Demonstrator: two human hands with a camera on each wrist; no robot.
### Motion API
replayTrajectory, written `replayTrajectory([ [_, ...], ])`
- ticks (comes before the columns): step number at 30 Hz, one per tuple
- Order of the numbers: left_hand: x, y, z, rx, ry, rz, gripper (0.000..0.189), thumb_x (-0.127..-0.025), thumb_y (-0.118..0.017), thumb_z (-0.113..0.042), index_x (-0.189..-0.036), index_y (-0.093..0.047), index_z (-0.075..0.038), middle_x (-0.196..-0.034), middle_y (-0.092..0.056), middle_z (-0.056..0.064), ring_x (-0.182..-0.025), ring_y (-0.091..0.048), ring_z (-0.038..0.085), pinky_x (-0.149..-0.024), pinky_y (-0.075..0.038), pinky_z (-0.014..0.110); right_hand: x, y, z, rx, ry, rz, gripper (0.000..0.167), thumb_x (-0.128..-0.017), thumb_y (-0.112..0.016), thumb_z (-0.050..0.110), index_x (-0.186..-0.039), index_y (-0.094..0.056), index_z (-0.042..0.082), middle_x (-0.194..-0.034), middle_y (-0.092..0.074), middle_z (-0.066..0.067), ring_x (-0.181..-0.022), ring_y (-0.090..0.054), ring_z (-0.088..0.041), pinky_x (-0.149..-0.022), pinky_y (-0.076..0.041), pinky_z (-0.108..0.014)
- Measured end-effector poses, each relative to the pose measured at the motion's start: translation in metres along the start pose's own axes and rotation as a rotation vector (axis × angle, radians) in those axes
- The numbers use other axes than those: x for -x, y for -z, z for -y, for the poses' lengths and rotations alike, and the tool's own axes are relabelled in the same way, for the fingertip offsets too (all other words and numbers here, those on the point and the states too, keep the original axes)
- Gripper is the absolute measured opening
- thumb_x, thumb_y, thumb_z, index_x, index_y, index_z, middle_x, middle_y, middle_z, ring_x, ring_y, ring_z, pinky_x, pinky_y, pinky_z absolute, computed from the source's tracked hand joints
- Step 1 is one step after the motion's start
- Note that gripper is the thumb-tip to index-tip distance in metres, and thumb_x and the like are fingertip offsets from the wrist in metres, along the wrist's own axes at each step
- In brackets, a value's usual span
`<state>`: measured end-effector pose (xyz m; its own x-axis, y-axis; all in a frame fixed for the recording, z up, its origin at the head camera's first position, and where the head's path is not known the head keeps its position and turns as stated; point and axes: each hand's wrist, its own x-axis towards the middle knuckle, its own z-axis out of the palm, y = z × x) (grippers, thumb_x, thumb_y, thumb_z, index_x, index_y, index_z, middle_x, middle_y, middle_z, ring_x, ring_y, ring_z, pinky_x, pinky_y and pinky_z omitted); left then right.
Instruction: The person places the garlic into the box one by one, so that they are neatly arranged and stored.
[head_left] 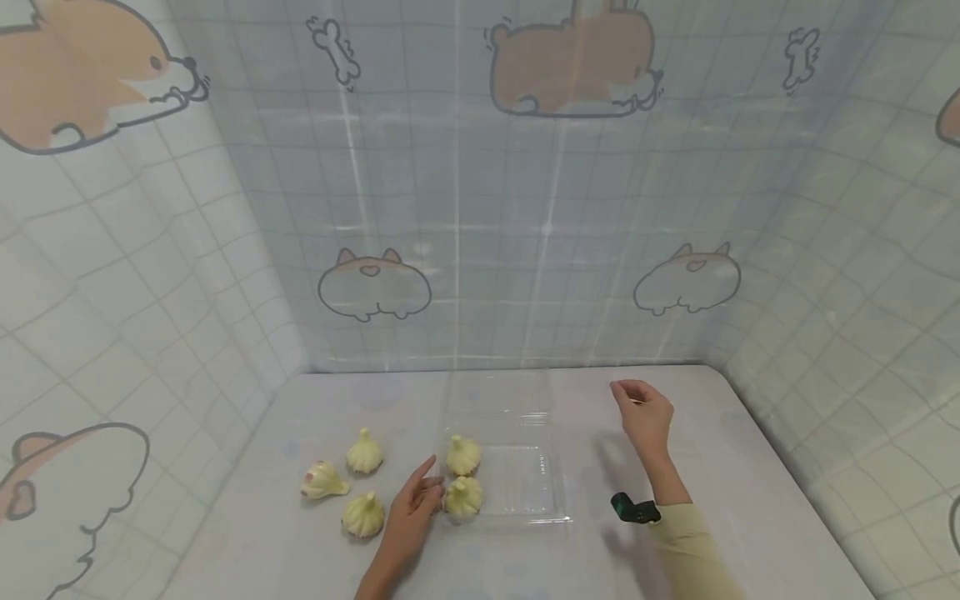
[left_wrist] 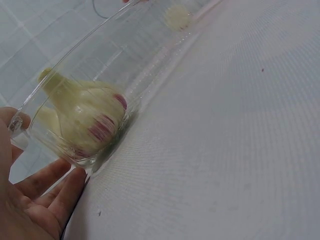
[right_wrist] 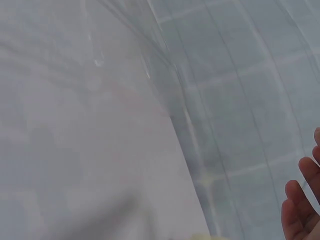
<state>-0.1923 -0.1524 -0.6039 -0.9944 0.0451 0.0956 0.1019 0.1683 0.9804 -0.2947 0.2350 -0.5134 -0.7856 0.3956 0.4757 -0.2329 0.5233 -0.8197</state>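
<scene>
A clear plastic container (head_left: 558,483) lies on the table with its lid folded back. Two garlic bulbs (head_left: 463,456) stand one in front of the other along its left side. My left hand (head_left: 408,504) rests against that side; in the left wrist view its fingers (left_wrist: 62,192) touch the outside of the wall, one digit up at the rim, close to a purple-streaked bulb (left_wrist: 92,117). Raised to the right of the container, my right hand (head_left: 647,412) has loosely bent fingers and nothing visible in them. In the right wrist view only some fingertips (right_wrist: 295,200) show.
Left of my left hand lie three more garlic bulbs (head_left: 363,515), one tipped on its side. A black wrist device (head_left: 636,508) sticks out from my right cuff. Patterned curtain walls (head_left: 495,208) stand behind and at both sides of the white table (head_left: 750,500).
</scene>
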Motion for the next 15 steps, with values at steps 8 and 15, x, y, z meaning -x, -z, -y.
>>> replayTrajectory([
  [8, 0.000, 0.000, -0.001, 0.005, 0.012, -0.006, 0.052, -0.101, -0.054, -0.026, -0.149, -0.038, -0.016, -0.123, -0.059, 0.019, -0.108, -0.062, 0.027, -0.082, -0.053, 0.028, -0.017, 0.025, -0.021, 0.065, -0.058, -0.028, 0.024, -0.091, -0.070, 0.028, -0.096, -0.074, 0.004, -0.090, -0.072, -0.011, -0.085, -0.066, -0.024, -0.059, -0.044, -0.012],
  [15, 0.003, -0.002, -0.004, -0.002, 0.011, -0.016, 0.052, -0.102, -0.054, -0.025, -0.150, -0.038, -0.014, -0.123, -0.059, 0.020, -0.108, -0.062, 0.028, -0.081, -0.054, 0.030, -0.020, 0.037, -0.042, 0.146, -0.156, -0.064, 0.031, -0.092, -0.068, 0.028, -0.102, -0.072, -0.001, -0.095, -0.071, -0.018, -0.089, -0.065, -0.032, -0.071, -0.046, -0.031],
])
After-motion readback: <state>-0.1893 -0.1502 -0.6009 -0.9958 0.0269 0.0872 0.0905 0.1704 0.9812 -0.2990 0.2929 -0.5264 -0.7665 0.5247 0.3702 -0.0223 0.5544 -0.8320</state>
